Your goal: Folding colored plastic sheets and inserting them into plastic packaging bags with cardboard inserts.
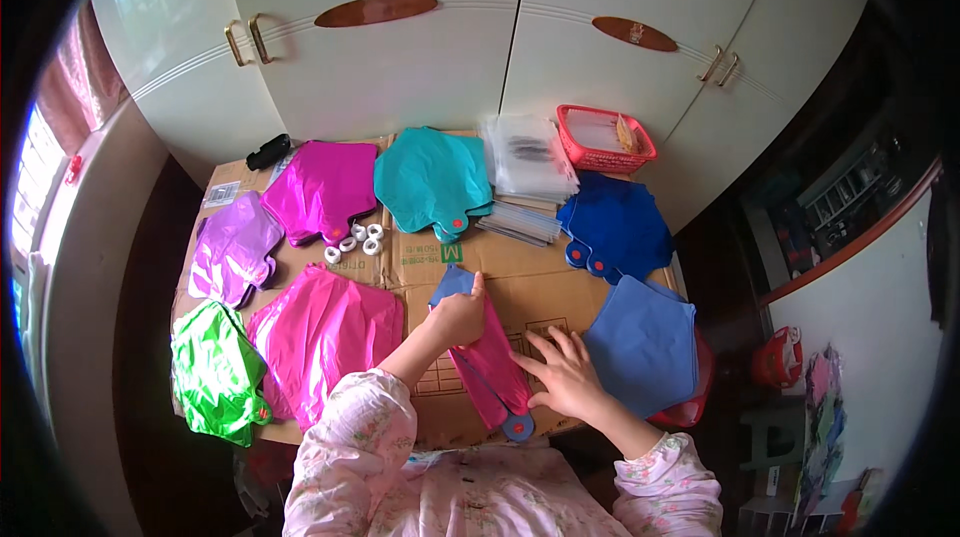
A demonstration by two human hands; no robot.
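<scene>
In the centre of the frame, a folded strip of pink and blue foil (pixel 488 362) lies aslant on the cardboard-covered desk (pixel 530 287), its blue upper end to the left and its round blue tab at the lower right.

The two hands are apart from each other. The left hand (pixel 459 319) lies over the strip's upper part, its forearm slanting up and to the right from the lower left-centre. Its index finger is extended toward the top of the frame, while the others curl under; whether they pinch the foil cannot be told.

The right hand (pixel 567 374) comes from the lower right, palm down, its fingers spread and pointing to the upper left, closed on nothing. Its index fingertip and thumb reach the strip's right edge; contact there is unclear.

Both forearms emerge from pale floral sleeves (pixel 362 417). To the left of the strip lies a glossy pink foil stack (pixel 325 337); to the right of the right hand, a light-blue foil stack (pixel 645 347).
</scene>
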